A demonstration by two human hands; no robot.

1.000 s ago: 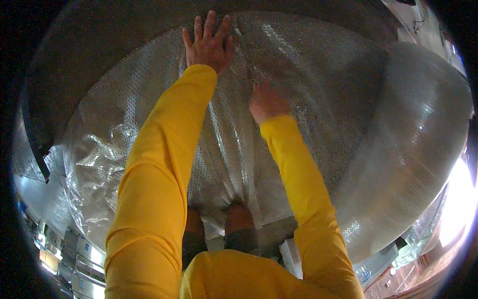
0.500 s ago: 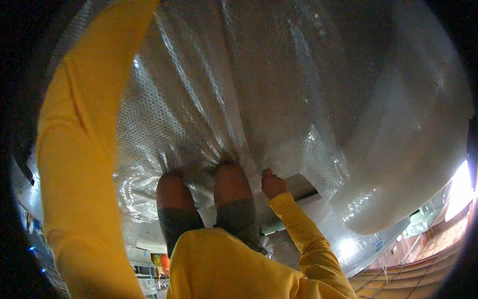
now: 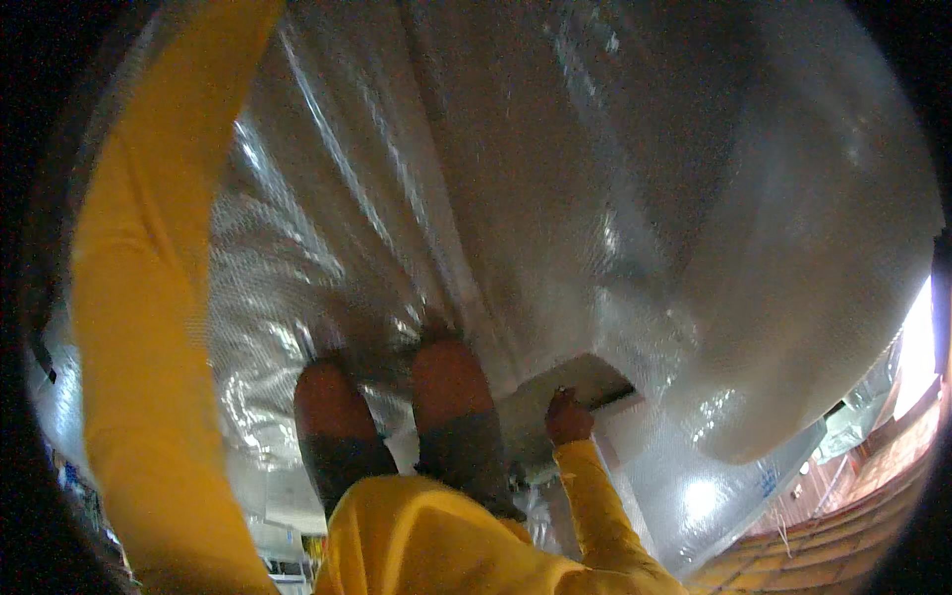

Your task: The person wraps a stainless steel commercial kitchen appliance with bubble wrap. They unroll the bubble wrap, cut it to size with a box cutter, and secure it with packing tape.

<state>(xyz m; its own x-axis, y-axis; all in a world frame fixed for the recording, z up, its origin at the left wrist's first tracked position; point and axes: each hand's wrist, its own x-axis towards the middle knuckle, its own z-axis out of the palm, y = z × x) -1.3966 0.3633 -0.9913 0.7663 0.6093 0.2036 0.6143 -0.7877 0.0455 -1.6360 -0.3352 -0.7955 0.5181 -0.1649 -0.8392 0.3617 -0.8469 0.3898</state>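
A wide sheet of clear bubble wrap (image 3: pixel 516 228) spreads before me in long shiny folds, its near part against my bare knees. My right hand (image 3: pixel 569 416) is closed beside my right knee, over a grey-brown flat surface (image 3: pixel 526 421) showing at the wrap's near edge. A tiny glint sits at its fingertips; what they hold, if anything, is too small to make out. My left arm (image 3: pixel 149 258), in a yellow sleeve, stretches forward along the left side and passes out at the top, so my left hand is out of view.
A large rounded bulge of translucent wrap (image 3: pixel 783 327) rises on the right. Beyond it, at lower right, lies a brown, ribbed surface (image 3: pixel 813 545) near a bright opening (image 3: pixel 917 347). Shiny clear plastic (image 3: pixel 684 506) lies right of my right forearm.
My right hand has drawn back toward my body and slightly right, away from the wrap's fold. More of the grey-brown surface shows beside it. My left arm stays stretched forward.
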